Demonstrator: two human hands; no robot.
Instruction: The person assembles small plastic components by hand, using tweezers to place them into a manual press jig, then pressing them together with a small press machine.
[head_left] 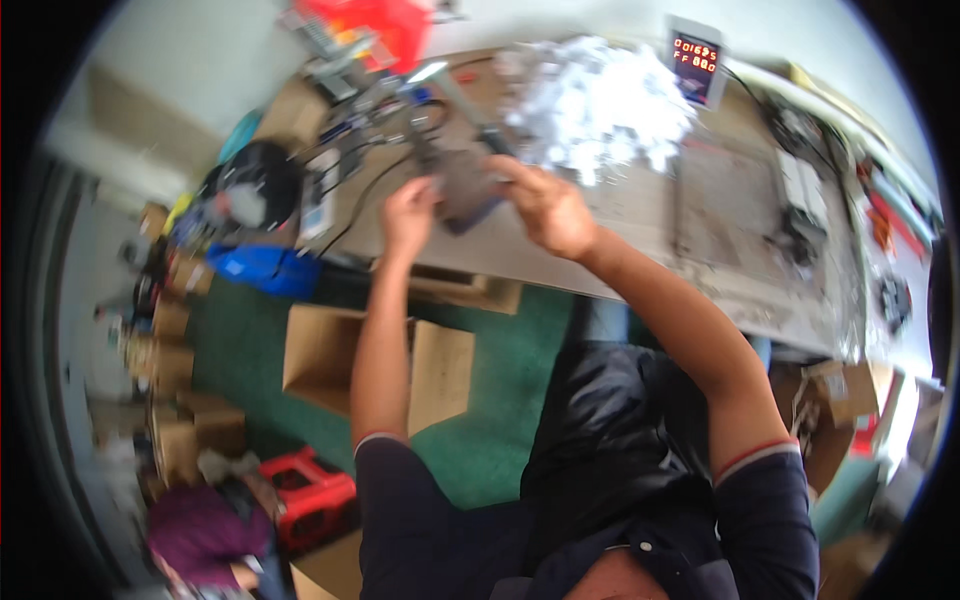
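My right hand (555, 212) is closed around the dark grip of a lever-like metal bar (462, 103), whose pale shaft slants up and left. Blur hides whether the bar is loose or fixed to something. Left of it, my left hand (408, 218) has its fingers pinched together at the near side of a metal fixture (420, 145); what they hold, if anything, is too small to make out. Between the hands sits a dark, blurred block (467, 195) on the table. A heap of small white pieces (600, 105) lies just beyond my right hand.
A counter with red digits (697, 65) stands behind the heap. Red bin (385, 25), cables and a black round object (262, 185) crowd the left. An open cardboard box (440, 375) is below the table edge. Another person (205, 535) is at lower left by a red stool (308, 490).
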